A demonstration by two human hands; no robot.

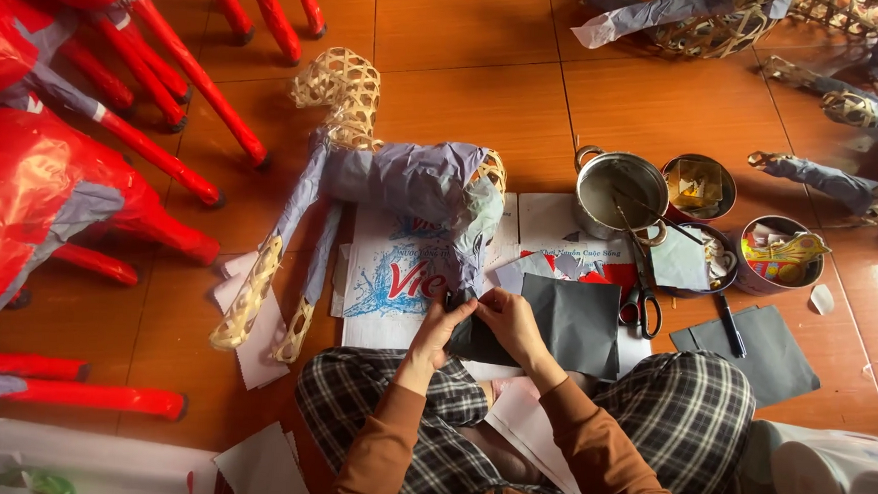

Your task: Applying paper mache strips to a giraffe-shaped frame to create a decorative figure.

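A woven bamboo animal frame (339, 91), partly covered in grey-purple paper (402, 180), stands on the orange tiled floor in front of me. My left hand (438, 329) and my right hand (510, 321) meet at the frame's rear leg, pinching a piece of dark grey paper (575, 319) against it. The sheet spreads out to the right of my hands over printed newspaper (398, 265). My crossed legs in checked trousers (681, 410) fill the bottom of the view.
Red paper-covered animal figures (32, 176) crowd the left. A metal pot of glue (619, 191), small tins (700, 186), red-handled scissors (641, 308), a black pen (728, 324) and more dark paper (769, 355) lie right. Bare bamboo frames (847, 108) stand at the top right.
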